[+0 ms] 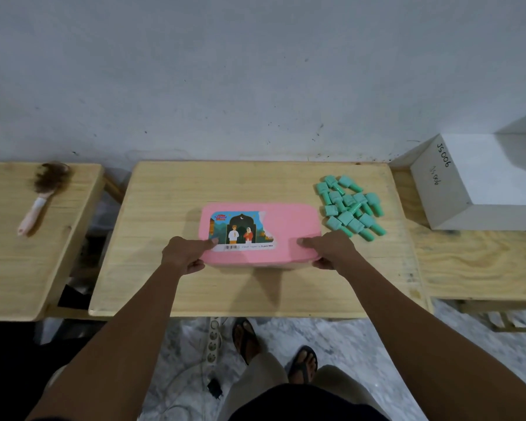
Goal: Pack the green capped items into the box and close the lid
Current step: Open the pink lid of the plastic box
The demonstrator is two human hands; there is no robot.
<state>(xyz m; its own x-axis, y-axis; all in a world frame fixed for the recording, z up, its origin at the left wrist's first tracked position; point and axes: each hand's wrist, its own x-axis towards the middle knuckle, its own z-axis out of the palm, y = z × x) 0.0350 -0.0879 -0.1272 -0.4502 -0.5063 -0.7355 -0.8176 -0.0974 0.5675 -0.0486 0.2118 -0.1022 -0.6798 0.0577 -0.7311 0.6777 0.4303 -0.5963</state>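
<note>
Both your left grip [184, 253] and your right grip [331, 249] are clamped on the near corners of the lid [289, 223] of the pink box [240, 260], thumbs on top and fingers curled under the edge. I think you are at the opening step, because the green capped items [349, 208] lie in a heap just beside the box on its right, none packed yet. The next move calls for lifting the lid evenly and putting it aside on the wooden desk [195, 287], away from the heap; a brush [43, 196] lies on the left desk, a white carton [483, 183] stands at the right, and a grey wall [255, 71] is behind.
</note>
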